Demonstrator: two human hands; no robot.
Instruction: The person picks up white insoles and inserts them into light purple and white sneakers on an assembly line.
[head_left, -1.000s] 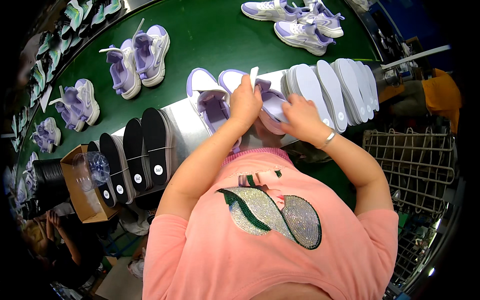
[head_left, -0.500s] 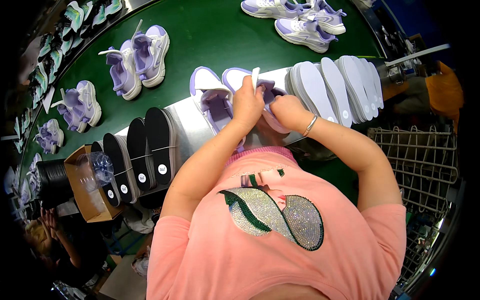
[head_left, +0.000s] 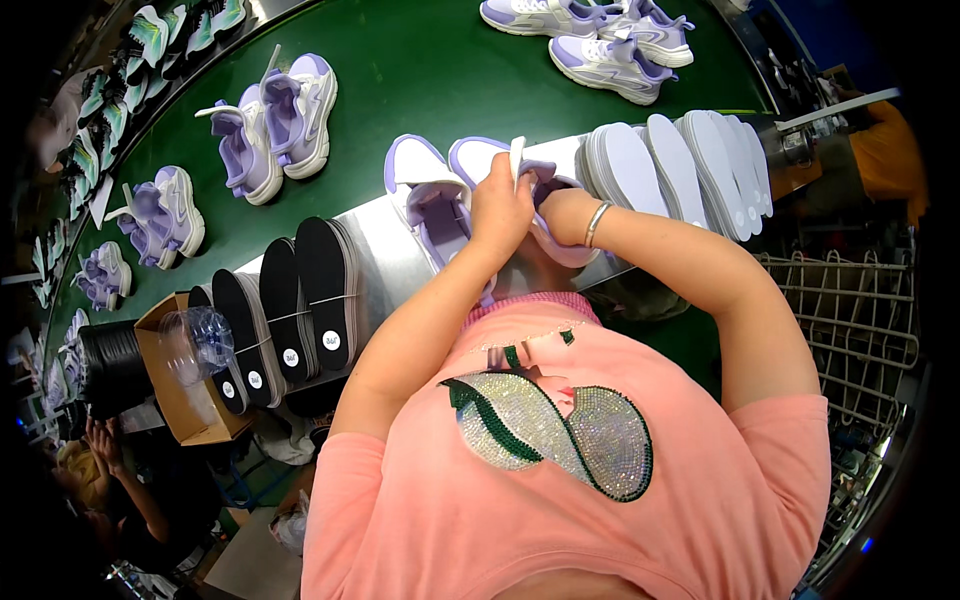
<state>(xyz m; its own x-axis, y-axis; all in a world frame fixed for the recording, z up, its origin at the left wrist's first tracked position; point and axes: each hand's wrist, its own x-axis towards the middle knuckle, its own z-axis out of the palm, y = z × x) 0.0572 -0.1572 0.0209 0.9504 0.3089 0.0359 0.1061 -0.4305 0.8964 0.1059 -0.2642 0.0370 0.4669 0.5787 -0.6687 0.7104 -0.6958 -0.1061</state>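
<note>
A white and lavender sneaker (head_left: 566,250) is in front of me on the metal ledge, toe pointing away. My left hand (head_left: 501,208) grips its upper beside the raised white tongue (head_left: 517,158). Into the shoe's opening reaches my right hand (head_left: 567,214), a bracelet at its wrist; its fingers are hidden inside. The matching sneaker (head_left: 437,218) stands just to the left, its lavender lining showing, untouched by either hand.
White insoles (head_left: 625,168) are stacked at the right, bundled black insoles (head_left: 325,290) at the left. Beyond lies a green belt (head_left: 420,70) with several pairs of sneakers (head_left: 285,115). A cardboard box (head_left: 195,405) holds clear plastic; a wire rack (head_left: 840,310) stands right.
My right hand has pushed deeper into the shoe, its fist now out of sight past the knuckles. The left hand keeps its grip beside the tongue.
</note>
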